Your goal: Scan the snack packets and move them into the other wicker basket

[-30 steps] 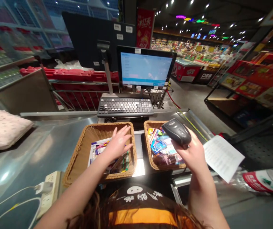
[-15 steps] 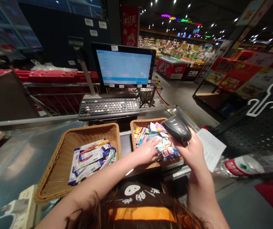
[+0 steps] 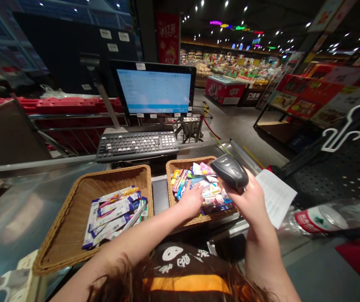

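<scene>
My right hand (image 3: 253, 200) is closed around a black handheld barcode scanner (image 3: 230, 171), its head held above the right wicker basket (image 3: 169, 191). Small colourful packets (image 3: 212, 189) fill that basket. Reaching in from the left, my left hand (image 3: 193, 200) rests over the packets with fingers stretched out and apart. No held item shows in it. The left wicker basket (image 3: 57, 224) contains a loose pile of long, thin white-and-purple packets (image 3: 112, 216).
Behind the baskets stand a keyboard (image 3: 137, 143) and a lit monitor (image 3: 155, 91). To the right lie a paper sheet (image 3: 276, 195) and a plastic bottle (image 3: 320, 219). A white hook (image 3: 342, 130) hangs on the right panel. A power strip (image 3: 25, 268) sits front left.
The baskets, keyboard and monitor have shifted slightly left in view. My left hand has shifted over the packets, its fingers more clearly apart. The scanner stays in my right hand.
</scene>
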`<state>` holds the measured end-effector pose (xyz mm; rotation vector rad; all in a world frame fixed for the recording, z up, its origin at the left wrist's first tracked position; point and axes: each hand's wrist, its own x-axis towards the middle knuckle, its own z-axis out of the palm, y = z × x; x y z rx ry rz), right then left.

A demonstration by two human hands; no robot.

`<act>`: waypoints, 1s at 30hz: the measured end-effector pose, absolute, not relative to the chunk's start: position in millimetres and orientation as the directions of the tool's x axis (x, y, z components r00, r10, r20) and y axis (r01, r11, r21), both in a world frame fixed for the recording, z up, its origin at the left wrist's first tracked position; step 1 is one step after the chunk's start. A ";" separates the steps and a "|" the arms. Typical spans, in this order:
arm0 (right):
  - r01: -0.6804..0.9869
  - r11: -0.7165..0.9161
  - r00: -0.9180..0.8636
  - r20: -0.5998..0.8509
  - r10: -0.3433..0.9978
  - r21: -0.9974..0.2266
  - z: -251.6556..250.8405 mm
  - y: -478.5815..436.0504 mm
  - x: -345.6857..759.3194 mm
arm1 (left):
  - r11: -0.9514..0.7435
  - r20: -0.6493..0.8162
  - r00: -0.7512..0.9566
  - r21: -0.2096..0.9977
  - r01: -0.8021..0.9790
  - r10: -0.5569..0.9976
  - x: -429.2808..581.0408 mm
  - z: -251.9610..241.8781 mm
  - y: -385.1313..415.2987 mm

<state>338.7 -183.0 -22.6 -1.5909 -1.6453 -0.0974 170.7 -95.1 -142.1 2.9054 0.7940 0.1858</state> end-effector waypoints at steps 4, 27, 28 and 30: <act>0.857 0.197 0.138 0.581 0.802 -0.476 -22.9 -182.4 337.8 | -0.794 0.038 0.808 0.215 0.569 0.589 166.5 -136.4 -87.2; 0.854 0.287 0.062 0.632 0.772 -0.434 -21.8 -162.3 295.9 | -0.726 0.432 0.596 0.257 0.638 0.677 40.6 -41.3 -79.3; 0.853 0.291 0.063 0.638 0.767 -0.433 -20.8 -161.7 292.9 | -0.720 0.453 0.581 0.240 0.651 0.676 35.5 -37.2 -79.8; 0.847 0.295 0.076 0.651 0.755 -0.442 -17.9 -160.4 286.2 | -0.700 0.484 0.549 0.210 0.683 0.681 25.2 -29.0 -80.6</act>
